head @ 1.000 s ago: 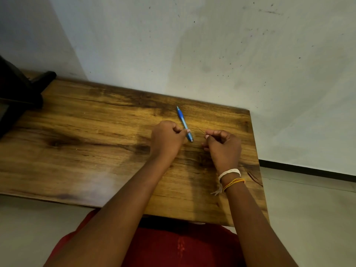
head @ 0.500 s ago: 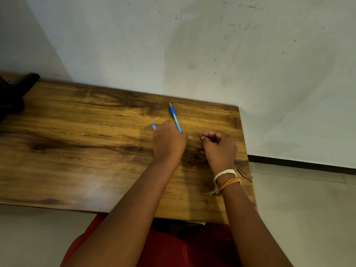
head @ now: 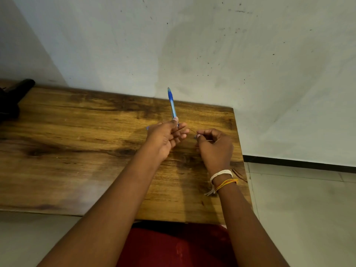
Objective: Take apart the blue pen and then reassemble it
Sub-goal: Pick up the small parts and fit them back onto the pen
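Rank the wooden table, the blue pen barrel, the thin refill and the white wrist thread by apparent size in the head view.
1. wooden table
2. blue pen barrel
3. white wrist thread and thin refill: similar visible length, the refill partly hidden in the right hand, so unranked.

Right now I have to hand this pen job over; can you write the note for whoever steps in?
Left hand: shut on the blue pen barrel, raised and pointing away toward the wall.
Right hand: pinching a thin dark refill; its free end points toward the left hand's fingers.
A small blue piece peeks out behind the left hand; cannot tell which part it is.
Both hands are over the wooden table.
Done: refill is out of the barrel.
Left: probably guide the refill back in, refit remaining parts and close the pen.
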